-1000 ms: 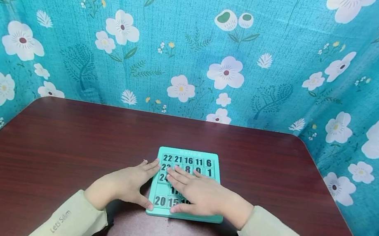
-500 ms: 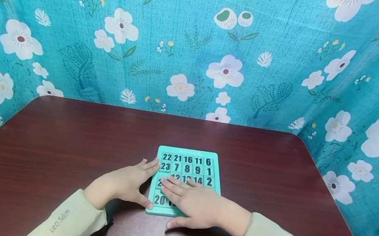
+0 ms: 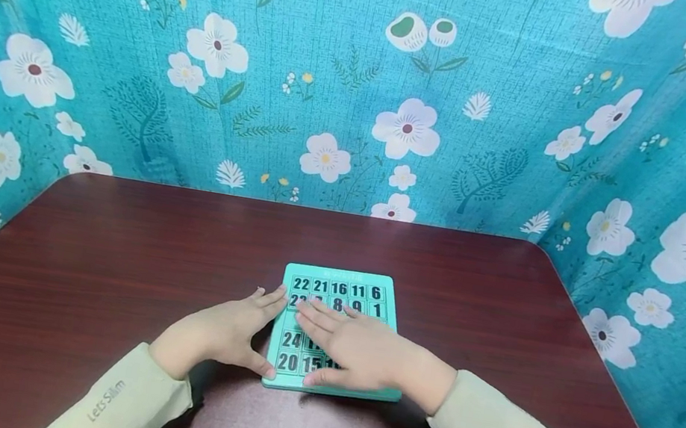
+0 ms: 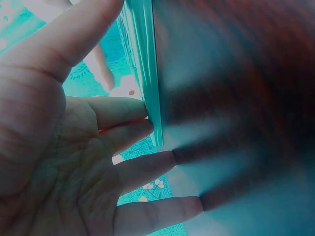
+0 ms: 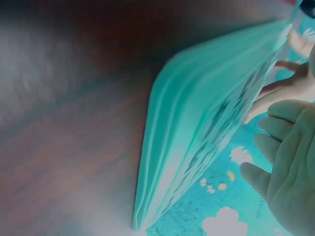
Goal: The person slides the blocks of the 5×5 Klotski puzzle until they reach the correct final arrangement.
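Observation:
A mint-green sliding number puzzle (image 3: 339, 275) lies flat on the table, its tiles marked with black numerals. Along its left edge rests my left hand (image 3: 227, 335), fingertips near the upper side and thumb at the lower-left corner; the left wrist view shows those fingers (image 4: 142, 169) straight beside the puzzle's rim (image 4: 147, 69). My right hand (image 3: 360, 353) spreads over the board with its fingertips by the left column, just above the 24 tile (image 3: 291, 340). It hides much of the middle and lower-right tiles. In the right wrist view its palm (image 5: 295, 167) faces the puzzle (image 5: 182, 113).
The dark red-brown table (image 3: 175, 239) reaches well beyond the puzzle on all sides. A teal curtain (image 3: 267, 95) with white flowers hangs along its back and sides.
The 24 tile has slid down one place in the left column, towards the 20. My right hand moved towards me with it, then back up the board. The left hand stayed put.

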A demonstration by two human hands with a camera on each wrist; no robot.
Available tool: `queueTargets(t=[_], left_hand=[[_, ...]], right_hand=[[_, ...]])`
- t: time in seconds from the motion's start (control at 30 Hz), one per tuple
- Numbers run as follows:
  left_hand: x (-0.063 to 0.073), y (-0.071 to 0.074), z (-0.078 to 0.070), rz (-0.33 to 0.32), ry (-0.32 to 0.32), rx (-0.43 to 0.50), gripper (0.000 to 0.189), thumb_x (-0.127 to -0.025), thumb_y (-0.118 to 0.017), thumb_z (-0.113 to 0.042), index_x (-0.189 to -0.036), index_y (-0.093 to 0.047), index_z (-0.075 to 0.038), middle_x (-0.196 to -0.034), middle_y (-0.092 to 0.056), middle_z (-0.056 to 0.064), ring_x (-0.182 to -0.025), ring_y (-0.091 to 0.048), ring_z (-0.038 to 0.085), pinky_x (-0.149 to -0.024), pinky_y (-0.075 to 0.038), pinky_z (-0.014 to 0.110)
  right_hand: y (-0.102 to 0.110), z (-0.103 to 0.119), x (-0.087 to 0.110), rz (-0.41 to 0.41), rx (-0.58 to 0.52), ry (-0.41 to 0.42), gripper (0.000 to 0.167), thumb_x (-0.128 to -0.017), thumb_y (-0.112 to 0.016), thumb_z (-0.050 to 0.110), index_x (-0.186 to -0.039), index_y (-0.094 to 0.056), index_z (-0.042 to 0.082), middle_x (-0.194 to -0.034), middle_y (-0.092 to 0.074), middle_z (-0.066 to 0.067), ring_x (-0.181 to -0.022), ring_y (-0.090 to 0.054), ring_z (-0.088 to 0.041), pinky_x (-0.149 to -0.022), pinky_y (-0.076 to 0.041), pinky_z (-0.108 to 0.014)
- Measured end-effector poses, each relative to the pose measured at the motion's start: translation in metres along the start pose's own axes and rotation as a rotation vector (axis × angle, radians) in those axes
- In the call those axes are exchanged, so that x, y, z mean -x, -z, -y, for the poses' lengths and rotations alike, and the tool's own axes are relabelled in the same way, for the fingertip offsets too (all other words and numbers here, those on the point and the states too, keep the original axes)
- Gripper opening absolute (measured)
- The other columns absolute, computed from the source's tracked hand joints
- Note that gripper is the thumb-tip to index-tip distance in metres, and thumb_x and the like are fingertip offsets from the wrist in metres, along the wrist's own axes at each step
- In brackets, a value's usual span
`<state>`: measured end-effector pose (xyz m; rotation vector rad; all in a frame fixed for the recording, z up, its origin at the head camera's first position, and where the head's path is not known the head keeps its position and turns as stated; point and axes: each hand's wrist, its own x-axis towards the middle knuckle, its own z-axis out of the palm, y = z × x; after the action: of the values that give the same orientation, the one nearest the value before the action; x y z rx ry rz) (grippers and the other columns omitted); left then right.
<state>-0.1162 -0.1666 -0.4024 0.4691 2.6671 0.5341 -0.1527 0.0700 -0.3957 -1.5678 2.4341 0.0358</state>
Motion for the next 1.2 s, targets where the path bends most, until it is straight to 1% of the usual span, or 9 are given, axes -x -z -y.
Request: queueTargets(t=[0.1,0.2,0.33,0.57,0.73,0.87,1.0,1.2], left_hand=[[-0.001,0.000,0.001,0.001,0.004,-0.003,0.110,-0.073,-0.087,-0.046,-0.156,-0.029,-0.003,-0.167,-0.017,0.010,-0.152,-0.018,0.041,-0.118,-0.030,0.054],[-0.002,-0.001,0.001,0.003,0.009,-0.009,0.109,-0.073,-0.086,-0.047,-0.156,-0.030,-0.004,-0.167,-0.017,0.009,-0.153,-0.018,0.040,-0.118,-0.030,0.054],[-0.003,-0.001,0.001,0.002,0.009,-0.014,0.110,-0.073,-0.086,-0.048,-0.156,-0.029,-0.004,-0.167,-0.016,0.008,-0.153,-0.018,0.039,-0.118,-0.031,0.054],[-0.003,-0.001,0.002,0.001,0.003,-0.015,0.109,-0.073,-0.086,-0.047,-0.156,-0.029,-0.003,-0.167,-0.016,0.009,-0.153,-0.018,0.040,-0.118,-0.030,0.054],[-0.001,-0.001,0.002,0.002,-0.001,-0.005,0.109,-0.074,-0.086,-0.046,-0.156,-0.029,-0.002,-0.167,-0.017,0.010,-0.152,-0.018,0.041,-0.118,-0.030,0.054],[-0.001,-0.001,0.002,0.003,0.000,-0.003,0.109,-0.074,-0.086,-0.045,-0.156,-0.028,-0.002,-0.167,-0.016,0.010,-0.152,-0.017,0.041,-0.118,-0.030,0.054],[-0.001,-0.001,0.001,0.001,0.005,-0.005,0.109,-0.073,-0.086,-0.045,-0.156,-0.028,-0.003,-0.167,-0.016,0.009,-0.153,-0.017,0.040,-0.118,-0.029,0.054],[0.000,-0.001,0.001,-0.001,0.006,-0.006,0.110,-0.073,-0.086,-0.046,-0.156,-0.029,-0.003,-0.167,-0.016,0.008,-0.153,-0.017,0.040,-0.118,-0.031,0.053]], right_hand=[[0.000,-0.006,-0.008,0.022,-0.006,-0.036,0.084,-0.098,-0.042,0.064,-0.160,-0.020,0.011,-0.168,-0.013,-0.002,-0.156,-0.010,-0.019,-0.121,-0.026,-0.052],[0.000,-0.009,-0.014,0.036,-0.019,-0.044,0.084,-0.098,-0.042,0.065,-0.160,-0.020,0.011,-0.168,-0.013,-0.001,-0.156,-0.009,-0.019,-0.122,-0.025,-0.051],[0.000,-0.007,-0.017,0.044,-0.023,-0.049,0.084,-0.097,-0.041,0.066,-0.160,-0.021,0.012,-0.168,-0.013,-0.001,-0.156,-0.009,-0.018,-0.122,-0.024,-0.051],[-0.002,0.002,-0.010,0.058,-0.020,-0.030,0.086,-0.096,-0.041,0.067,-0.159,-0.022,0.012,-0.168,-0.014,-0.001,-0.156,-0.010,-0.017,-0.121,-0.026,-0.051],[-0.006,0.010,-0.003,0.048,0.000,-0.001,0.086,-0.096,-0.040,0.069,-0.159,-0.023,0.012,-0.168,-0.015,0.000,-0.156,-0.012,-0.016,-0.121,-0.027,-0.049],[-0.006,0.012,0.000,0.041,0.004,0.023,0.086,-0.096,-0.039,0.069,-0.159,-0.024,0.012,-0.168,-0.016,0.000,-0.155,-0.014,-0.015,-0.121,-0.028,-0.049],[-0.001,0.007,0.000,0.034,-0.022,0.018,0.084,-0.097,-0.039,0.066,-0.159,-0.023,0.012,-0.168,-0.015,0.000,-0.156,-0.011,-0.017,-0.121,-0.026,-0.051],[0.005,-0.008,-0.009,0.027,-0.030,-0.047,0.084,-0.097,-0.043,0.064,-0.159,-0.022,0.011,-0.168,-0.014,-0.001,-0.156,-0.010,-0.020,-0.121,-0.024,-0.054]])
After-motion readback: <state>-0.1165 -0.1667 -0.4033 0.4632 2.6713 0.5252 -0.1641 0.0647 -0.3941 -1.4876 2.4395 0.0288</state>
